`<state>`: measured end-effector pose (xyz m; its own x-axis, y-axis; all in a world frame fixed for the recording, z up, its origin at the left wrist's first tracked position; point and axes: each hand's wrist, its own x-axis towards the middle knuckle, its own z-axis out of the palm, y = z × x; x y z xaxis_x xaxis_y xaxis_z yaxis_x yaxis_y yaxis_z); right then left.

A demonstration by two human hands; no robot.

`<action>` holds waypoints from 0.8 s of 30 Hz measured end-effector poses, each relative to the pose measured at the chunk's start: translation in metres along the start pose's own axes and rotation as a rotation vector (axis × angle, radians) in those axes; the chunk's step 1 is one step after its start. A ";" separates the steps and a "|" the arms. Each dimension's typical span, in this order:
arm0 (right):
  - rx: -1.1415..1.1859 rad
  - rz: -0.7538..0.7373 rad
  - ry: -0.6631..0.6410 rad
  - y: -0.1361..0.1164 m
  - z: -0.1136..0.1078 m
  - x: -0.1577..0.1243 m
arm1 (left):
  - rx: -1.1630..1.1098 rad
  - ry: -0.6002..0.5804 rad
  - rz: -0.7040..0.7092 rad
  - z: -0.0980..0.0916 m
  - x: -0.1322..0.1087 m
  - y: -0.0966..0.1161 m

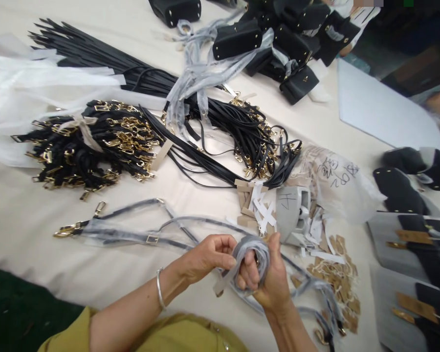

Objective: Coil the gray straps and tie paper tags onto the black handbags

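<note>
A strap in clear plastic wrap [263,254] is coiled into a roll between my two hands, near the front edge of the table. My right hand [271,278] is closed on the coil, its fingers curled through the centre and its thumb up along the side. On the coil's left side, my left hand [214,254] pinches the wrapped strap between thumb and fingers. Beneath and behind the hands lies another plastic-covered strap [128,238] with a gold buckle and gold clasps at its left end.
Bundled short straps with gold hardware [91,146] lie at left, long black straps [220,122] behind. A grey dispenser [291,210], paper strips and brown tags [337,278] are beside my right hand. Black bags [238,39] stand at the back, a white board [381,105] at right.
</note>
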<state>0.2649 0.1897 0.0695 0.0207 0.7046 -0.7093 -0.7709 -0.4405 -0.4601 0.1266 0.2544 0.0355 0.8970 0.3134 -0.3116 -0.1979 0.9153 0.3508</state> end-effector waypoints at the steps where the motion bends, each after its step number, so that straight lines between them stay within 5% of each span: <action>1: 0.001 -0.011 0.011 0.003 0.003 0.000 | -0.038 -0.045 -0.017 -0.001 0.000 0.002; 7: -0.049 -0.020 -0.030 0.017 0.025 -0.004 | -0.079 -0.262 -0.131 -0.012 -0.007 0.022; 10: -0.129 -0.039 -0.006 0.018 0.042 -0.006 | 0.019 -0.243 -0.116 -0.018 -0.014 0.032; 15: -0.273 -0.304 0.217 0.011 0.049 0.000 | 0.268 -0.135 -0.027 -0.025 -0.026 0.053; 17: -0.507 -0.405 0.254 0.005 0.038 0.008 | 0.500 -0.061 0.051 -0.023 -0.033 0.064; 20: -0.799 -0.458 0.265 -0.005 0.020 0.024 | 1.159 0.134 0.242 -0.018 -0.037 0.077; 24: -1.021 -0.461 0.182 -0.009 0.015 0.056 | 2.026 0.369 0.402 -0.034 -0.017 0.064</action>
<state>0.2635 0.2412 0.0415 0.3243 0.8626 -0.3884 0.2119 -0.4664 -0.8588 0.0857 0.3165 0.0333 0.7725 0.6346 -0.0212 0.5206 -0.6140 0.5933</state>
